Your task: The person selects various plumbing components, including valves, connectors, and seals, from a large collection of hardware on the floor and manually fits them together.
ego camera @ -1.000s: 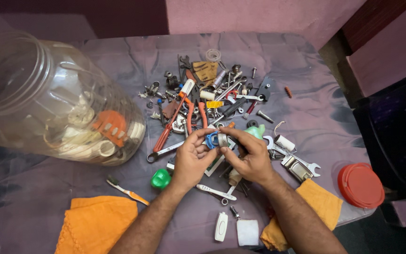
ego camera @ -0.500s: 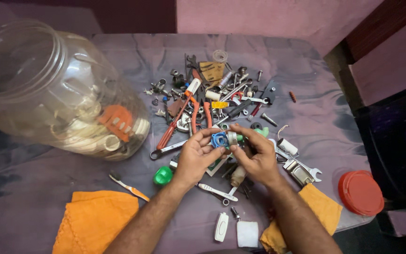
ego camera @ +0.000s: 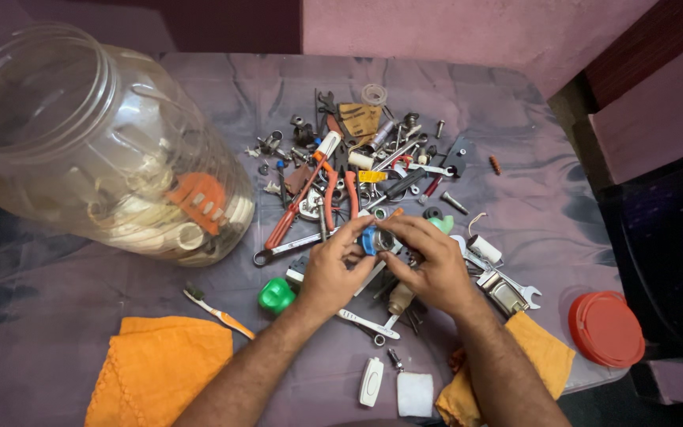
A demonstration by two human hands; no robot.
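Observation:
Both hands meet over a heap of small hardware on a grey-purple covered table [ego camera: 120,316]. My left hand [ego camera: 333,265] and my right hand [ego camera: 428,261] pinch between their fingertips a small blue part joined to a metal fitting [ego camera: 373,239]. Directly beyond the hands lie red-handled pliers [ego camera: 310,202], a spanner [ego camera: 286,249], screwdrivers, bolts and screws. A green plastic piece [ego camera: 277,295] sits just left of my left wrist. Part of the held piece is hidden by my fingers.
A big clear plastic jar [ego camera: 96,150] lies on its side at the left, with white and orange fittings inside. Its red lid [ego camera: 606,328] rests at the right table edge. Orange cloths [ego camera: 160,372] lie near the front, beside a toothbrush [ego camera: 215,310] and a white switch [ego camera: 371,381].
The view has shifted slightly. My two hands stay together on the blue and metal piece, with the fingers turning it a little.

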